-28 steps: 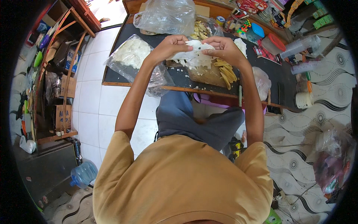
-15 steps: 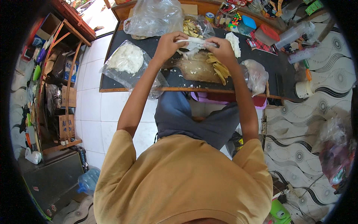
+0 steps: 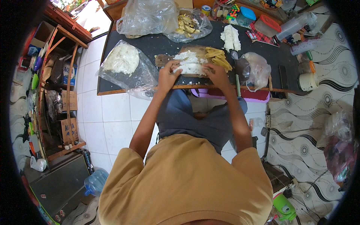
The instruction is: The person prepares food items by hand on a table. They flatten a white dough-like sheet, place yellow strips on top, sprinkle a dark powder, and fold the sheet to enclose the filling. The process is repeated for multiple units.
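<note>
A thin white wrapper (image 3: 186,69) lies across the wooden cutting board (image 3: 195,80), partly crumpled toward its far side. My left hand (image 3: 170,76) pinches its left end, and my right hand (image 3: 216,75) has its fingers closed at the right end. Yellow banana strips (image 3: 218,59) lie at the board's far right corner, just beyond my right hand. To the left, a stack of round white wrappers (image 3: 122,59) rests on a clear plastic sheet (image 3: 144,77). Two white rolls (image 3: 230,38) lie behind the board on the right.
A clear bag of yellow cut pieces (image 3: 187,25) and a large plastic bag (image 3: 148,17) stand at the back of the dark table (image 3: 165,44). Right of the board sits a knotted plastic bag (image 3: 256,70). A lidded container (image 3: 267,25), a puzzle cube (image 3: 233,12) and a white cup (image 3: 308,81) line the right side.
Both hands have come down and toward me, bringing the wrapper from above the table onto the cutting board. The bag of yellow pieces behind it now shows in full.
</note>
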The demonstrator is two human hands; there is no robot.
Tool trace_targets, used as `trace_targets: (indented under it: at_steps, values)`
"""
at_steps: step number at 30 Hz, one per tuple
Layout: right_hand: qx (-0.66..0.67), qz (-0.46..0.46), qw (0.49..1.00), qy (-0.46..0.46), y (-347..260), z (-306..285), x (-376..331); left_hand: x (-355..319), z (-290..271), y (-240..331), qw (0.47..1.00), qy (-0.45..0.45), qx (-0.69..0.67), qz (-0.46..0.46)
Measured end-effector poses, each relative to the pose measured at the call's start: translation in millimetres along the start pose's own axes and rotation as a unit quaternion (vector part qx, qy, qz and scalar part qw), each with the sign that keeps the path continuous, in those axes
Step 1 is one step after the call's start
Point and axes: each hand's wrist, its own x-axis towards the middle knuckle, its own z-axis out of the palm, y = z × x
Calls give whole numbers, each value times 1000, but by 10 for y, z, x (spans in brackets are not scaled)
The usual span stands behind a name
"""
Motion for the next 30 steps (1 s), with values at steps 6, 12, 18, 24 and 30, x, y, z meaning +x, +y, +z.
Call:
trace_targets:
  at_steps: [6, 12, 18, 24, 30]
  values:
    - [25, 30, 996, -81, 435, 18, 756, 602, 0, -22, 991, 3, 137, -7]
    - [-166, -193, 966, 45, 190, 378, 464, 315, 108, -68, 940, 59, 261, 213]
    - [-290, -189, 937, -48, 177, 649, 116, -80, 322, -323, 914, -64, 357, 181]
    - [-301, -192, 933, -38, 223, 609, 68, -74, 242, -344, 906, -90, 371, 184]
    - [-299, -200, 933, -9, 171, 552, 53, -83, 228, -303, 924, -48, 339, 171]
